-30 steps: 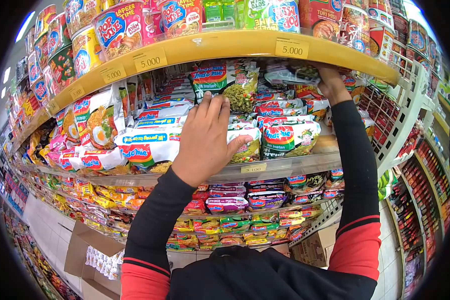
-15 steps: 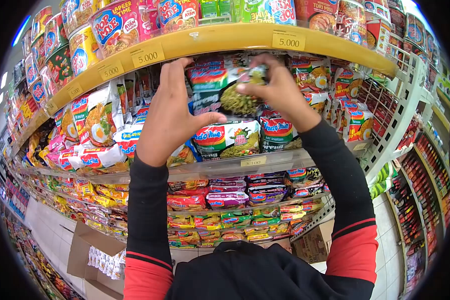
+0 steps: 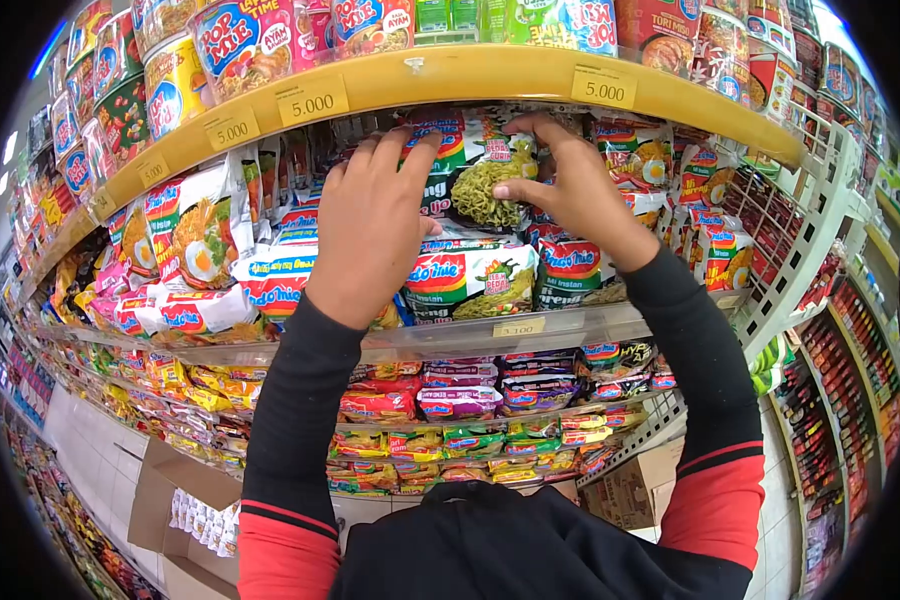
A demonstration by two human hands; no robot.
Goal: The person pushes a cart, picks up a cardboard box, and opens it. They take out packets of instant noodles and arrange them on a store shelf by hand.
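Note:
A black, green and white instant noodle packet [image 3: 488,193] stands upright above the front row on the shelf, between my two hands. My left hand [image 3: 373,215] grips its left end, fingers over the upper part and thumb low near the front. At the right end, my right hand [image 3: 582,190] has its thumb pressed on the printed green noodles and its fingers over the top corner. Just below lie two similar packets, a white-and-green noodle packet [image 3: 470,282] and a darker noodle packet [image 3: 573,270].
A yellow shelf edge [image 3: 450,78] with price tags runs close above my hands, with noodle cups [image 3: 245,45] on it. A clear shelf lip [image 3: 440,345] lies below. White wire rack [image 3: 815,230] bounds the right side. An open carton [image 3: 160,500] stands on the floor at left.
My left hand has shifted right and its fingers now lie over the packet's left end. The packet, blurred before, now sits steadier and more upright between both hands.

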